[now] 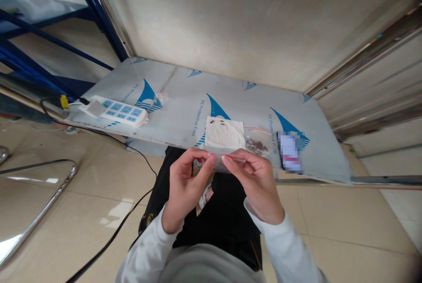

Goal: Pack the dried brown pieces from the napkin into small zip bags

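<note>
A clear zip-lock bag (222, 165) with a red seal line hangs at the table's front edge. My left hand (188, 175) pinches its top edge between thumb and index finger. From the other side, my right hand (255, 176) grips the same red seal line with its fingertips. Just beyond my hands lies a white square pad (225, 134), with a few small dark brown pieces (216, 122) near its far edge. Beside it on the right is another clear bag (268, 139) containing several brown pieces (256, 146). The bag's lower part is partly hidden by my hands.
A white power strip (123, 114) with a plugged-in adapter lies on the left of the film-covered table (184, 94). Crumpled clear plastic (161, 98) is behind it. At right lies a phone (290, 153). A black cable (132, 210) trails down to the floor.
</note>
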`<move>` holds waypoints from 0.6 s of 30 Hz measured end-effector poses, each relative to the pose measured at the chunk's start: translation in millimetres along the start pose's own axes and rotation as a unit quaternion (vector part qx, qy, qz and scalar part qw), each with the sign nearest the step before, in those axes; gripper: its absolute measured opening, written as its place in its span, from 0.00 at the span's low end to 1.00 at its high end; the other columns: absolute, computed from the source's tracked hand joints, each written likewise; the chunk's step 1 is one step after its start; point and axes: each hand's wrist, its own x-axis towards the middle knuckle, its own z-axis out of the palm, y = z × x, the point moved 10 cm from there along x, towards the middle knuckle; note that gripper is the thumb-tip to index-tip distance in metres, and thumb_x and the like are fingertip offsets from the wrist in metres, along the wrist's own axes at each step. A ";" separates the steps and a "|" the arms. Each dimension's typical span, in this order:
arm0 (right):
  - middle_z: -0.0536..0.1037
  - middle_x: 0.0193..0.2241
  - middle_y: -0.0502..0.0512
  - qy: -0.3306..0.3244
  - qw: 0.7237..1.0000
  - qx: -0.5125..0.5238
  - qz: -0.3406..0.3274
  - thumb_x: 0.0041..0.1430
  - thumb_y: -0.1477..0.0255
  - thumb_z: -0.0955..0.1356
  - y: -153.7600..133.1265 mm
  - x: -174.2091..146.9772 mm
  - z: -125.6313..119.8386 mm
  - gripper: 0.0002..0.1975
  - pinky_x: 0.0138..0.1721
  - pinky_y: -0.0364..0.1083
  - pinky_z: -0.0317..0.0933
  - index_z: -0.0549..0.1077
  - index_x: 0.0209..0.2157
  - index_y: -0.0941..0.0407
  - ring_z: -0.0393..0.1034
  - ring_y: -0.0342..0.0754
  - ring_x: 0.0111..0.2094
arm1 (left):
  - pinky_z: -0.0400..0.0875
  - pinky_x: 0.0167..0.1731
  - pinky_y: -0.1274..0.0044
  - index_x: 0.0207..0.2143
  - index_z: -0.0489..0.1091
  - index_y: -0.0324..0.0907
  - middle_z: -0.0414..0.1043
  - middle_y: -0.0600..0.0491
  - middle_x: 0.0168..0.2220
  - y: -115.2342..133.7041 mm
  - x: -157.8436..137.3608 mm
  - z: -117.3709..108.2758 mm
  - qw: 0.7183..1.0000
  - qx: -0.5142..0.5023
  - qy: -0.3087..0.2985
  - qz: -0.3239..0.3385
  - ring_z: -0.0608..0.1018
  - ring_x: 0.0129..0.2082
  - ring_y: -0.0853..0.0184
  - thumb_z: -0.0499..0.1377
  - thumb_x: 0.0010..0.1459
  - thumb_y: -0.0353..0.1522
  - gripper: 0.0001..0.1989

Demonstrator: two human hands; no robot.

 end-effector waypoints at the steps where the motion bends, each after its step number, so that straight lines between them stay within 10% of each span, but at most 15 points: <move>1: 0.80 0.32 0.53 0.003 1.000 -0.002 -0.004 0.53 0.70 0.72 -0.7 -0.5 -0.4 0.04 0.41 0.45 0.66 0.78 0.32 0.55 0.73 0.46 0.35 | 0.67 0.37 0.78 0.33 0.74 0.40 0.74 0.53 0.31 -0.8 0.0 -0.2 1.000 -0.004 0.001 -0.004 0.74 0.33 0.70 0.64 0.54 0.30 0.03; 18: 0.79 0.31 0.51 0.042 0.996 0.070 0.047 0.55 0.68 0.72 27.9 -13.2 -9.6 0.05 0.39 0.43 0.65 0.76 0.34 0.54 0.72 0.45 0.35 | 0.68 0.32 0.80 0.28 0.74 0.39 0.76 0.53 0.27 -20.6 2.3 6.8 0.995 0.028 -0.053 -0.082 0.75 0.29 0.71 0.64 0.54 0.34 0.07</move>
